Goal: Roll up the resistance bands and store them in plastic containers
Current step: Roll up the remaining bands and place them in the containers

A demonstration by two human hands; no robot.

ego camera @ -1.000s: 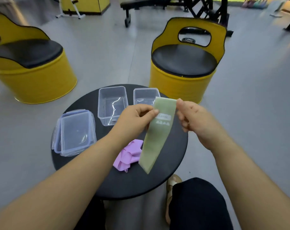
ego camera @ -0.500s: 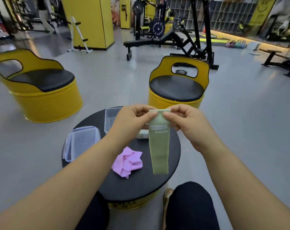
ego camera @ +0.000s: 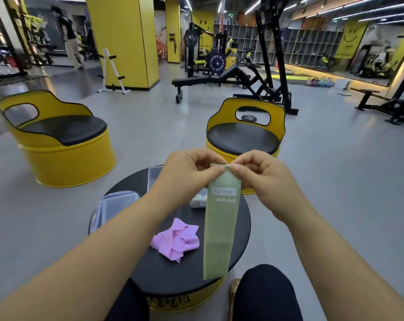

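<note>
Green band (ego camera: 220,228): held up over round black tabletop (ego camera: 164,272), top edge pinched by both hands, rest hanging straight down, white label near top
L hand (ego camera: 184,172): thumb + fingers curled, pinching band's top left corner
R hand (ego camera: 258,179): same, on top right corner; hands nearly touching
Pink band (ego camera: 176,238): crumpled on tabletop, just left of green band
Lidded stack (ego camera: 114,205) of clear containers: tabletop's left edge
Open container (ego camera: 153,179): far side, partly behind L hand
Barrel seats (ego camera: 64,144): yellow, on floor beyond, left & right

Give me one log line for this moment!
left hand: pinches top edge of green resistance band | right hand: pinches same edge | band: hangs unrolled | pink resistance band: crumpled on black table
</note>
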